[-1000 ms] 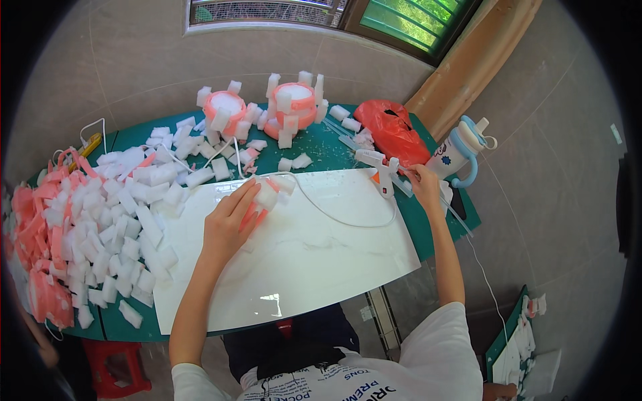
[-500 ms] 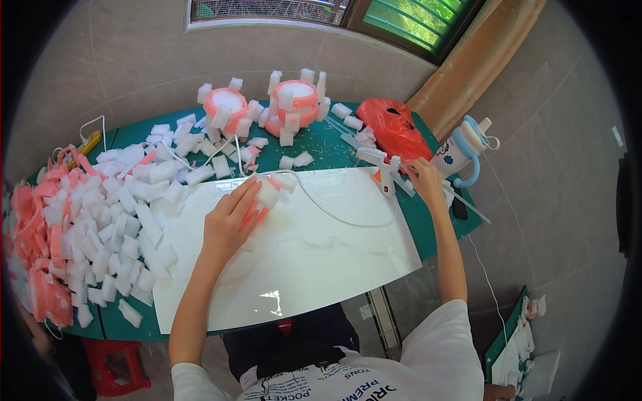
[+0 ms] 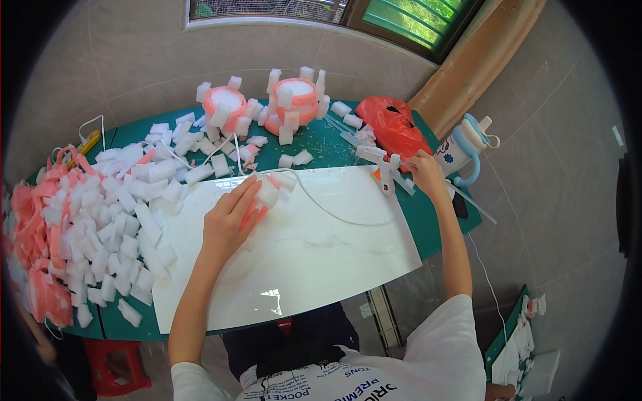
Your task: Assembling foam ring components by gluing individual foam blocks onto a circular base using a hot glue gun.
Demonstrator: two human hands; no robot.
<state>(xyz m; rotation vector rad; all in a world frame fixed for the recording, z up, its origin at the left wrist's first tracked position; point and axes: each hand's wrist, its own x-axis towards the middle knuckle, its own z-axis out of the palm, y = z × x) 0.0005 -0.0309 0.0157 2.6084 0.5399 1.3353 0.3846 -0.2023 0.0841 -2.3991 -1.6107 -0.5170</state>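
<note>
Grasping a pink-and-white foam piece (image 3: 269,194) with the left hand (image 3: 229,219), fingers lying along its left side, and resting it on the far left part of the white board (image 3: 321,287). Drawing the fingertips of the right hand (image 3: 424,172) together at the rear end of the white glue gun (image 3: 372,156), near the board's far right corner; cannot tell whether pinching the gun itself or a thin stick behind it.

Probably tending the back of the gun, so calling for straight, gentle handling in line with the barrel rather than sideways twisting. Calling also for only light pressure on the foam piece, to avoid squashing it, and for minding the white cable (image 3: 364,225) looping across the board between the hands.

Angling the left forearm forward and slightly inward over the board, hand turned mostly back-up. Stretching the right forearm farther out to the side, past the board's edge and over the green table (image 3: 424,224), wrist bending inward toward the gun.

Working beside a heap of white foam blocks (image 3: 134,220) on the left, and facing a red plastic bag (image 3: 394,125) and a white bottle (image 3: 460,146) beyond the right hand.
</note>
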